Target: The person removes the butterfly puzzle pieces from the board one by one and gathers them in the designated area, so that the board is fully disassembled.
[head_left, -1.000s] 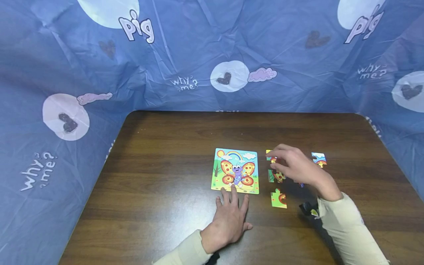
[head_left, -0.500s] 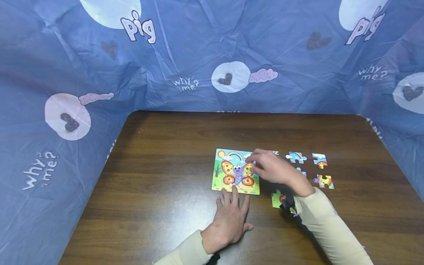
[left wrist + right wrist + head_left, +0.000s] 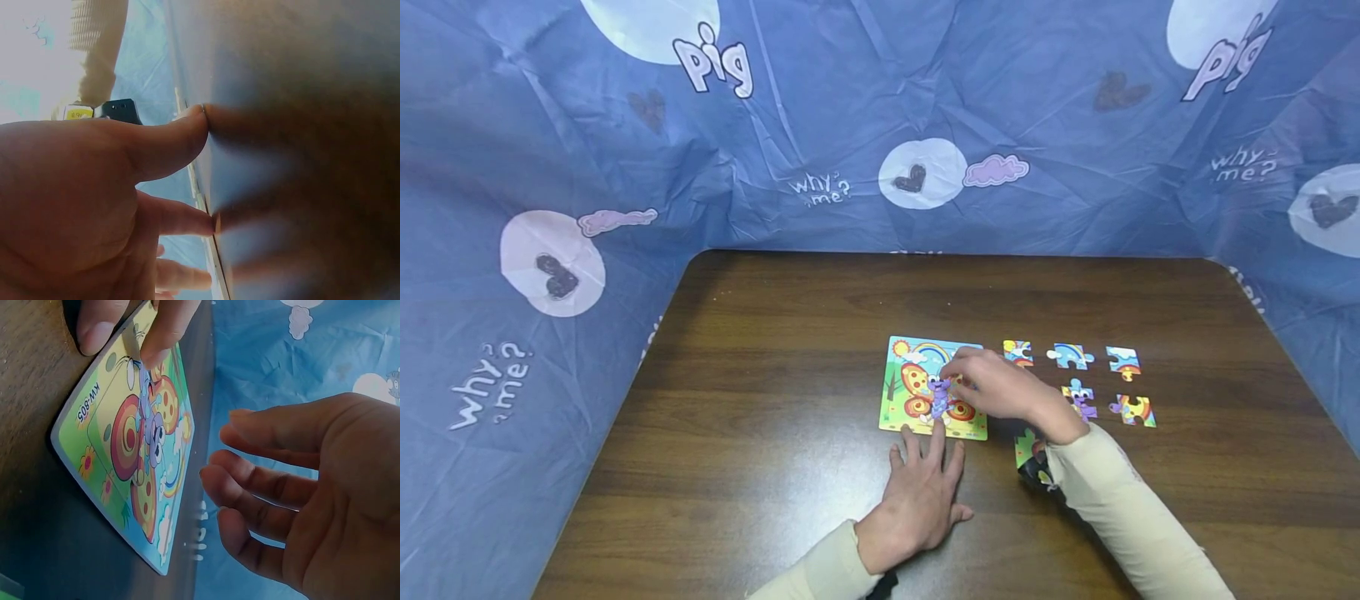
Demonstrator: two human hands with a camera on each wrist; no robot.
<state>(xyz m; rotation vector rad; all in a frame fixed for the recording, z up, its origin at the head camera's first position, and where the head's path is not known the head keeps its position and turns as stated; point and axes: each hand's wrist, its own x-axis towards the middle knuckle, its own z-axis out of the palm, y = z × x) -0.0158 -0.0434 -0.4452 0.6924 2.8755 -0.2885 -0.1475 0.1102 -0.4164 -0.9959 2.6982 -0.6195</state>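
A square butterfly puzzle board (image 3: 897, 408) lies on the table, with its printed picture up. My left hand (image 3: 917, 500) is spread flat at the board's near edge, and its middle fingertip touches the lower border. Over the board's right half hovers my right hand (image 3: 1011, 390), hiding one wing. In the right wrist view the fingers of that hand (image 3: 337, 469) are loosely bent above the board (image 3: 128, 447), with nothing between them. The left thumb (image 3: 169, 147) and fingertips meet the table in the left wrist view.
Right of the board lie loose jigsaw pieces: a top-left piece (image 3: 1017, 352), a rainbow piece (image 3: 1070, 356), a cloud piece (image 3: 1123, 361), a purple face piece (image 3: 1078, 400), a wing piece (image 3: 1136, 410) and a green piece (image 3: 1025, 448), partly covered. Blue printed cloth (image 3: 820, 100) hangs behind the table (image 3: 760, 375).
My right hand has moved left from above the loose pieces to above the board, uncovering several pieces. The left hand stays at the board's edge, its middle finger shifted slightly.
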